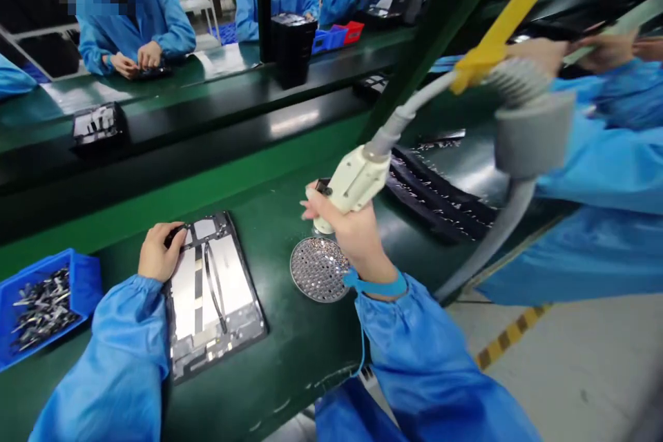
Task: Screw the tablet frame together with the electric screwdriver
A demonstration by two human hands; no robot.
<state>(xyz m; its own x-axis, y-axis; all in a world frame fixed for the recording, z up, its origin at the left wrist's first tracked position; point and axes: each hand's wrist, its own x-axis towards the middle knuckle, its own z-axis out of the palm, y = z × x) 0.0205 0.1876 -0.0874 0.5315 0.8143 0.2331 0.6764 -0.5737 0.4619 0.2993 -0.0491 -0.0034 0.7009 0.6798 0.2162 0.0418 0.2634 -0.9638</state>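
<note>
Blue sleeves (pixel 429 359) extend forward to both hands: the right hand (pixel 360 235) grasps a cream corded tool (pixel 360 179), lower end beside the far rim of a round perforated dish (pixel 318 273). From that hand, the opened tablet (pixel 233 283) lies at 8 o'clock, long axis approximately 12-to-6. Nearer, the left hand (pixel 159 248) contacts its 11 o'clock corner, fingers curled; whether it grips cannot be determined.

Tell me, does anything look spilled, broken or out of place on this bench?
Nothing looks clearly spilled or broken. The oddest sight is the tablet-like device by the left hand, its insides exposed; the small parts in the blue bin are jumbled but contained.
</note>
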